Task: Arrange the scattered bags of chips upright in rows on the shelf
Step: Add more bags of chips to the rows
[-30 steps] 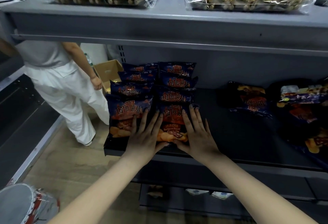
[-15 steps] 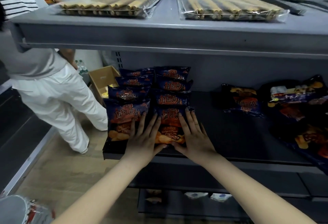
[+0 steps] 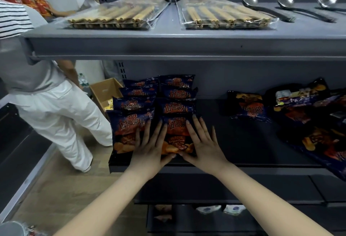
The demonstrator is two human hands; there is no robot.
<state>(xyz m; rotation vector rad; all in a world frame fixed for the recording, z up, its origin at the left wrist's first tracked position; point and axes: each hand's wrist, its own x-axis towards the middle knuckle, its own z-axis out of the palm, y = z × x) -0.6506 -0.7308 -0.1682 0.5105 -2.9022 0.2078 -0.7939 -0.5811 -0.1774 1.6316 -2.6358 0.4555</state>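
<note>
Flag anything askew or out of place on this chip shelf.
Yes. At the right of the shelf, a pile of chip bags lies flat, overlapping at angles; one bag hangs past the front edge. A lone bag lies flat mid-shelf. The two rows by the left hand and right hand look tidy.

Both bare arms are reaching forward from the lower edge and converging; the left forearm (image 3: 104,198) is angling up to the right, the right forearm (image 3: 262,196) up to the left; the left hand (image 3: 149,150) is lying palm down, its fingers (image 3: 147,132) straight, spread and pointing away; the right hand (image 3: 205,149) is mirroring it, its fingers (image 3: 198,130) straight and fanned out; the two thumbs are pointing inward, their tips nearly meeting; both wrists are lying level and unbent.
</note>
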